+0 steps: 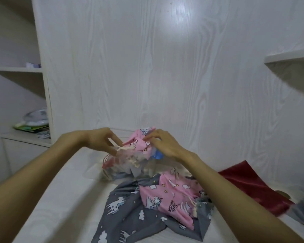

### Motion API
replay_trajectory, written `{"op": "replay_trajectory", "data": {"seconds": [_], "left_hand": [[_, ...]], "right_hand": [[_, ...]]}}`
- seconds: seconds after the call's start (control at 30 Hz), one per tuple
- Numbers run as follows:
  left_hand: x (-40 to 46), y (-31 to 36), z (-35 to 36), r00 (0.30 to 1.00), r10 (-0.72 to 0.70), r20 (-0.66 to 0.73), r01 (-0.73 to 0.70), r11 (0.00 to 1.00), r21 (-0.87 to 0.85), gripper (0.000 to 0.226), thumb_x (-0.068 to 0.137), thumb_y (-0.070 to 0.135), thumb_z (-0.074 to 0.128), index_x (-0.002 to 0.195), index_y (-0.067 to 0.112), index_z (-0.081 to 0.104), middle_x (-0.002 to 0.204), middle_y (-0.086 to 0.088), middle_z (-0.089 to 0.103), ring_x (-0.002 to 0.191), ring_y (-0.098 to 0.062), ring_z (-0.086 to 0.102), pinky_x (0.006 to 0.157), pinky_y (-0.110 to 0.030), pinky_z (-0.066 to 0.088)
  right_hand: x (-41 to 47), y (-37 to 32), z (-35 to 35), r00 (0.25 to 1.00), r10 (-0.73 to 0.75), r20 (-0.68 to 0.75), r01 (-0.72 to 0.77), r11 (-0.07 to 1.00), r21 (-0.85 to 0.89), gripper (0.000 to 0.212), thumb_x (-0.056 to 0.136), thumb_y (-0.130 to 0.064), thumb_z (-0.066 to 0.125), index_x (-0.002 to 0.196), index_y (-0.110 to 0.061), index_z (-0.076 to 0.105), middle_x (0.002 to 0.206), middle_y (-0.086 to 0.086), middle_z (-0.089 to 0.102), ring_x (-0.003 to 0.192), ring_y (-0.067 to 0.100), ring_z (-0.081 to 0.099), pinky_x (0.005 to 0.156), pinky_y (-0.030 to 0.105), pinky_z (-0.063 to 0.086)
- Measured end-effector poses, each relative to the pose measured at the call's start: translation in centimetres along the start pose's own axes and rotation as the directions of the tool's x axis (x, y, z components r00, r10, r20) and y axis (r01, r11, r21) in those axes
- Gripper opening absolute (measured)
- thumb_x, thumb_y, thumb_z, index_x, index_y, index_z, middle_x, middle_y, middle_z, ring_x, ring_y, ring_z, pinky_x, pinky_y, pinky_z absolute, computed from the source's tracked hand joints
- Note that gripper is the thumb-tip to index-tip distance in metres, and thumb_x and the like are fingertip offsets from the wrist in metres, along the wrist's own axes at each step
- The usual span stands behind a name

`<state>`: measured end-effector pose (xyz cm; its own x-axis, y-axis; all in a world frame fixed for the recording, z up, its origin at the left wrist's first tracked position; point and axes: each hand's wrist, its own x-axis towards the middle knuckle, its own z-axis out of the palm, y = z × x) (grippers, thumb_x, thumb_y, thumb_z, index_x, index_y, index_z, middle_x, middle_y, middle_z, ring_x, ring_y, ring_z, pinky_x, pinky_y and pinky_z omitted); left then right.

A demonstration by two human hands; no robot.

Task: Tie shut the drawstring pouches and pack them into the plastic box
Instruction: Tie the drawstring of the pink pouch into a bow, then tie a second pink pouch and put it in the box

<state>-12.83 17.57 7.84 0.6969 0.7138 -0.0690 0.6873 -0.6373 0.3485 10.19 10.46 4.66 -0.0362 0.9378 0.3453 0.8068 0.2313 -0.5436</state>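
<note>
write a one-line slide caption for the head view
Both hands, left hand and right hand, hold a pink unicorn pouch over the clear plastic box; more pouches lie nearer.

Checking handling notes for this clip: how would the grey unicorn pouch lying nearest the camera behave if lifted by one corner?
The grey unicorn pouch would probably drape limply: it lies creased and spread flat. It looks light, being thin fabric. The pink pouch resting on it might slide off.

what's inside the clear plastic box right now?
Above the clear plastic box, both hands hold a pink pouch: left hand pinches the drawstring, right hand grips the fabric. Through the wall, red and grey-blue shapes, too blurred to identify.
</note>
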Motion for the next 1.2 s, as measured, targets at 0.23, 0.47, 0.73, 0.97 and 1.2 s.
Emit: {"op": "replay_trajectory", "data": {"seconds": [0.23,0.47,0.73,0.97,1.2], "left_hand": [[1.3,0.5,-1.2,0.963,-0.021,-0.267,-0.041,0.974,-0.225,0.012,0.070,0.024,0.081,0.079,0.032,0.077,0.078,0.004,0.076,0.068,0.000,0.065,0.068,-0.025,0.051],[2.7,3.5,1.6,0.969,0.078,-0.234,-0.081,0.997,0.000,0.032,0.084,0.028,0.060,0.113,0.037,0.067,0.111,0.011,0.069,0.099,-0.005,0.064,0.093,-0.034,0.051],[4.8,4.5,2.4,0.985,-0.171,-0.001,0.170,0.979,0.114,0.029,0.092,0.029,0.051,0.116,0.025,0.068,0.128,0.005,0.062,0.118,-0.015,0.055,0.107,-0.034,0.038],[2.1,8.9,3.0,0.877,-0.058,-0.477,0.245,0.908,0.340,0.026,0.088,0.036,0.056,0.112,0.034,0.066,0.121,0.004,0.063,0.112,-0.020,0.057,0.079,-0.028,0.039],[1.1,15.9,9.8,0.901,0.075,-0.427,-0.057,0.997,0.055,0.017,0.083,0.026,0.061,0.094,0.028,0.074,0.095,0.009,0.073,0.091,-0.013,0.066,0.079,-0.029,0.051]], "right_hand": [[0.7,1.4,0.6,0.997,0.039,0.061,-0.044,0.995,0.089,0.048,0.099,-0.026,0.035,0.146,-0.022,0.032,0.154,-0.003,0.027,0.139,0.019,0.030,0.114,0.034,0.023],[0.8,1.1,-0.9,0.993,-0.110,0.051,0.119,0.954,-0.275,0.033,0.093,-0.017,0.046,0.120,-0.018,0.065,0.129,0.003,0.059,0.124,0.023,0.047,0.105,0.039,0.033],[1.2,1.1,-0.2,0.960,0.062,0.273,0.052,0.918,-0.392,0.042,0.099,-0.023,0.026,0.126,-0.027,0.059,0.141,-0.003,0.048,0.131,0.021,0.031,0.112,0.044,0.020],[-4.2,2.9,-4.2,0.996,0.018,0.092,-0.012,0.998,-0.066,0.035,0.090,-0.007,0.051,0.122,-0.018,0.060,0.132,-0.001,0.054,0.122,0.016,0.047,0.094,0.022,0.034],[-11.0,8.5,-3.4,0.966,0.231,0.113,-0.227,0.973,-0.048,0.040,0.092,-0.017,0.055,0.132,-0.019,0.052,0.135,-0.005,0.049,0.121,0.018,0.051,0.103,0.028,0.040]]}}
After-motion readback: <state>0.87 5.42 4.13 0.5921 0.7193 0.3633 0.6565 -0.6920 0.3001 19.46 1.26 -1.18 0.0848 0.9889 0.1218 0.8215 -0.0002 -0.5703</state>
